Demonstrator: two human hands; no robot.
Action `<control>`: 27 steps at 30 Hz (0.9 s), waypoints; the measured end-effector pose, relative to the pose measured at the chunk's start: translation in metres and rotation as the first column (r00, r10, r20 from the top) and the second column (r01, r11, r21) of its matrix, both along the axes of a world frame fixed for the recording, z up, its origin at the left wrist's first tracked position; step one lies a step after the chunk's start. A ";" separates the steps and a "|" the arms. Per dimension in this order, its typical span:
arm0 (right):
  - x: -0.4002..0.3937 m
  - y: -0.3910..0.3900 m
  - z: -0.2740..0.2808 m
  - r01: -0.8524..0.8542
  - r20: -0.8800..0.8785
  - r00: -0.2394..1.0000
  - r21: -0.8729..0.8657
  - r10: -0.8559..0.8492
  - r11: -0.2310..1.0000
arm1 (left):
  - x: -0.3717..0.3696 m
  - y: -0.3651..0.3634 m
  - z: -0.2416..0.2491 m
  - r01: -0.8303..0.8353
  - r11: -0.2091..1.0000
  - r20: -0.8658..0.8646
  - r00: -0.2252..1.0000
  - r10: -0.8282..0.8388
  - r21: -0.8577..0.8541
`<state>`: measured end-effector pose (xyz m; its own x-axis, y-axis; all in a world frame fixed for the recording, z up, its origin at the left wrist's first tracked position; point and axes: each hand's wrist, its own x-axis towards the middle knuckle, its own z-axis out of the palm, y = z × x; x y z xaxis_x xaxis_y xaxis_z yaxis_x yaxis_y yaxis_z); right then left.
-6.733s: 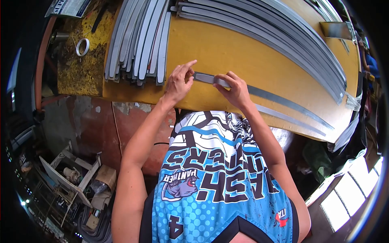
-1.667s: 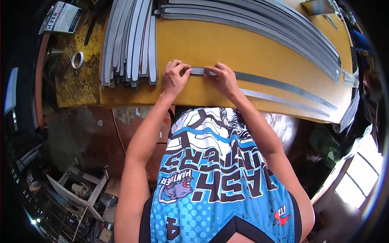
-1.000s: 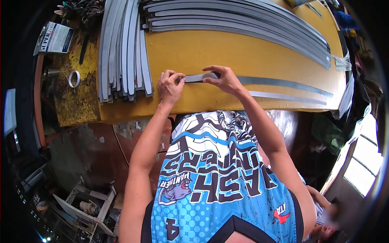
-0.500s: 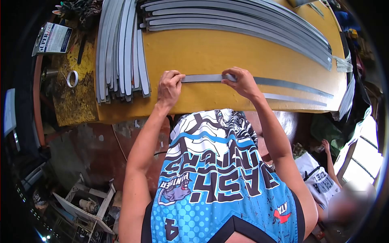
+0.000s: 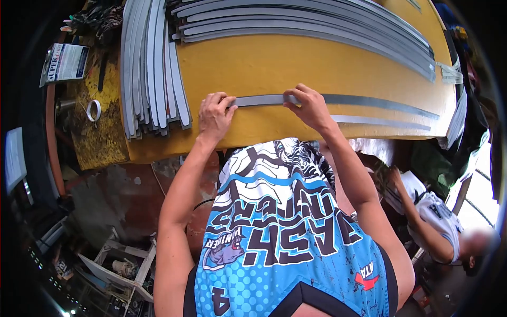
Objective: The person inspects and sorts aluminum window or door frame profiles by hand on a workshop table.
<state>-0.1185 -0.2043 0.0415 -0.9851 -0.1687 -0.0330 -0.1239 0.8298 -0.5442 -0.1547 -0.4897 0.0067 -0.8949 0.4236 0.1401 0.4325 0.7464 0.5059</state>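
Note:
A long, narrow grey strip (image 5: pixel 259 100) lies across the yellow tabletop in front of me. My left hand (image 5: pixel 215 113) pinches its left end between thumb and fingers. Further right, my right hand (image 5: pixel 307 105) has its thumb and fingertips closed on the same strip. Between the hands the strip looks light grey; beyond my right hand a darker grey length (image 5: pixel 377 103) runs on to the right. Nearer to me lies a thin, paler strip (image 5: pixel 380 122). My right hand and wrist hide whether it joins the piece between my fingers.
Stacked grey strips (image 5: pixel 153 68) lie lengthwise at left, and another bundle (image 5: pixel 311 34) spans the table's back. A tape roll (image 5: pixel 94 110) and a printed box (image 5: pixel 66 62) are on the far left. A co-worker in white (image 5: pixel 435 216) is at lower right.
The view has shifted slightly, while both hands keep about the same grip and spacing on the strip. At lower right, the co-worker's body and arm have changed position.

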 end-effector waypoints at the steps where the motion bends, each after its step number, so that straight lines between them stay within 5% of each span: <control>1: 0.000 -0.001 -0.001 0.006 0.001 1.000 -0.001 -0.006 1.000 | 0.000 -0.002 0.000 0.006 1.000 0.001 1.000 -0.006 -0.001; 27: 0.001 -0.005 -0.022 -0.026 -0.111 0.993 0.062 0.033 0.998 | -0.002 -0.006 0.001 0.029 1.000 -0.003 1.000 -0.029 -0.001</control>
